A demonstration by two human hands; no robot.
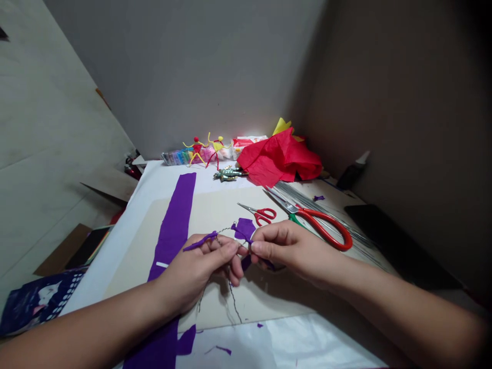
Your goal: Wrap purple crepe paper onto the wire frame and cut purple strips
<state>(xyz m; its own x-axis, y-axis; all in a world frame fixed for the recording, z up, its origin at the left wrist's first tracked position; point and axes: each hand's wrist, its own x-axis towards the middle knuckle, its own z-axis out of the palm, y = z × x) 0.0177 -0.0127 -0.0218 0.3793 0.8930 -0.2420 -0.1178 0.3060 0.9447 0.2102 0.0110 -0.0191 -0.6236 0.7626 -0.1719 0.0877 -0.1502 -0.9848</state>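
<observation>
Left hand (200, 274) noted at centre, over the table. Fingers are curled in, and thumb and fingertips are pinched tight on a thin wire (233, 302). A narrow purple sliver (200, 241) is held against the same fingers and sticks out to the left.

Right hand (286, 251) is closed likewise, thumb and forefinger nipped on the wire just beside the left fingertips; the two hands are almost touching.

A purple paper piece (244, 228) is carried on the wire just above the pinch, standing up between the hands. The loose end of the wire is seen hanging below the hands, over the beige board (215, 205); whether it touches the board cannot be told.

A long purple strip (177, 220) is laid flat on the board, left of the hands. Small red scissors (261, 214) are seen just beyond the right hand, and large red scissors (323, 225) lie to their right, beside a bundle of straight wires (357, 238).

Red crepe paper (280, 156) is heaped at the far edge by the wall. Two pipe-cleaner figures (205, 148) are placed left of it
</observation>
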